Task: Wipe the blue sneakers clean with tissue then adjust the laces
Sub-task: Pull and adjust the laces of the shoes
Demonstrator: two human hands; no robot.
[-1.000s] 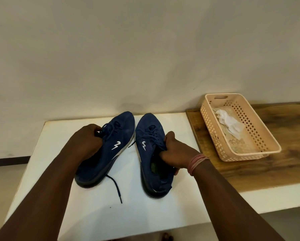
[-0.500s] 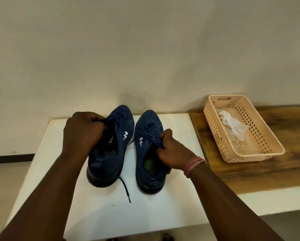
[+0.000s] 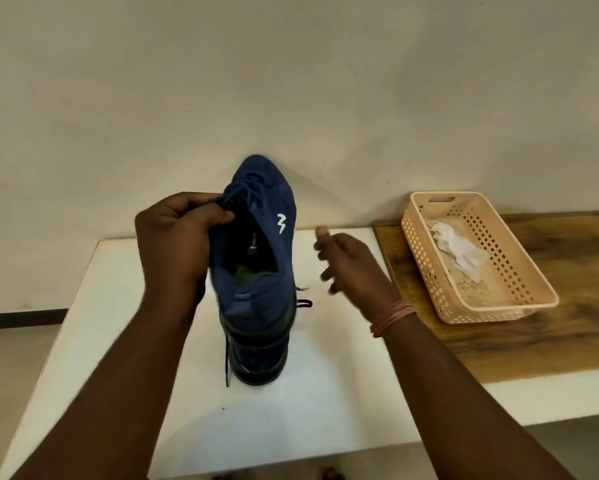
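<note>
Left-hand sneaker now lifted above the other; right hand off its shoe, fingers loose.

At frame centre the left hand grips a raised blue sneaker; the right hand hovers loose above the white tabletop.

Single view only, head-worn wide-angle camera. Looks forward and down from above the near edge of the white table, facing the plain wall behind it. Both forearms enter from the bottom corners; left hand and right hand sit mid-frame, close to the lens. Wooden board and basket fall at right, floor strip at far left. Straight edges bow near the frame borders. No second view to share any part of the scene.
</note>
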